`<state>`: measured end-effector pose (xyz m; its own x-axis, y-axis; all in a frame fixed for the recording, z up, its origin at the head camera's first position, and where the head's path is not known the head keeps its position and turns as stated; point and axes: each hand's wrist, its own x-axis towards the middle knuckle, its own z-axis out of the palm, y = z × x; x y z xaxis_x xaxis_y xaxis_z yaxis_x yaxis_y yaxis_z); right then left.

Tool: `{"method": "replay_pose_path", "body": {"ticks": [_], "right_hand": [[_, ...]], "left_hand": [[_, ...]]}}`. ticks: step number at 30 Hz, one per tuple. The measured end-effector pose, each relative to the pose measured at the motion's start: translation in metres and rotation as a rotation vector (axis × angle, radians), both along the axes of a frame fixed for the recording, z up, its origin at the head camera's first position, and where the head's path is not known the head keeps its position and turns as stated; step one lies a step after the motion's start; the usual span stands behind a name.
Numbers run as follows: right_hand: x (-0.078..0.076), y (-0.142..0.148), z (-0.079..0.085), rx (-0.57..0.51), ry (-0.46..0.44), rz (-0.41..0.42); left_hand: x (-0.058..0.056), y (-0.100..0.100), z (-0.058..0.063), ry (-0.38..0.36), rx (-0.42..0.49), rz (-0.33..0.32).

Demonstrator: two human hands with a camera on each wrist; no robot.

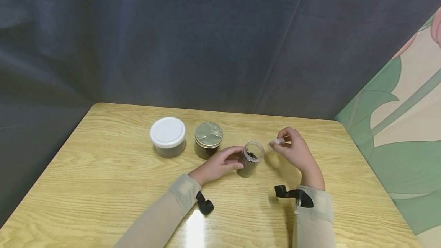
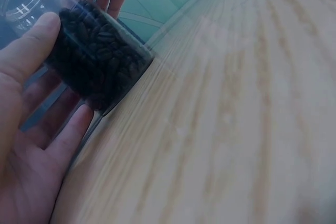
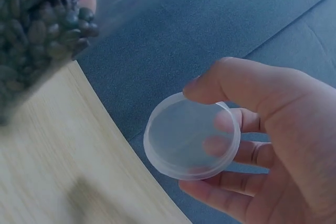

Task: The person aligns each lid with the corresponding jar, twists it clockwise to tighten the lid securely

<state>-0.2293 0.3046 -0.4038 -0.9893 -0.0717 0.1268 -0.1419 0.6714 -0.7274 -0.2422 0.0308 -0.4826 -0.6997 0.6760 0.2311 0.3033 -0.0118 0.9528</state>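
A clear jar point(image 1: 249, 164) without a lid stands on the table, partly filled with dark coffee beans point(image 2: 100, 51). My left hand point(image 1: 222, 165) grips the jar from its left side, thumb point(image 2: 37, 40) across the near wall and the other fingers behind it. To the right of the jar, my right hand point(image 1: 293, 150) holds a translucent round plastic lid point(image 3: 191, 137) above the table. Thumb and fingers pinch that lid by its edge, with its flat face showing in the right wrist view. Lid and jar mouth are a short gap apart.
Left of the jar stands a jar with a gold-coloured lid point(image 1: 208, 134) and dark contents. Farther left is a wider tub with a white lid point(image 1: 168, 131). The wooden table point(image 1: 113, 163) ends at a dark curtain point(image 1: 193, 49) behind, with a leaf-patterned wall covering point(image 1: 410, 156) at right.
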Motion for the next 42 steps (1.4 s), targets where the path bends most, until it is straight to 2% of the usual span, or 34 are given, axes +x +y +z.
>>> {"method": "replay_pose_path", "body": {"ticks": [8,16,24,32,42], "right_hand": [[0.0,-0.001,-0.002,0.005,0.029,0.035],[0.005,-0.006,0.004,-0.055,0.123,0.111],[0.011,-0.012,0.017,-0.208,0.217,0.263],[0.018,-0.02,0.026,-0.236,0.266,0.413],[0.022,-0.033,0.033,-0.225,0.272,0.526]], "left_hand": [[0.001,-0.004,0.0,-0.058,-0.02,-0.025],[-0.003,-0.009,-0.003,-0.048,-0.033,-0.047],[-0.003,-0.013,-0.001,-0.064,-0.011,-0.063],[-0.002,-0.014,0.002,-0.065,-0.015,-0.074],[-0.004,-0.013,-0.001,-0.061,-0.011,-0.079]]}}
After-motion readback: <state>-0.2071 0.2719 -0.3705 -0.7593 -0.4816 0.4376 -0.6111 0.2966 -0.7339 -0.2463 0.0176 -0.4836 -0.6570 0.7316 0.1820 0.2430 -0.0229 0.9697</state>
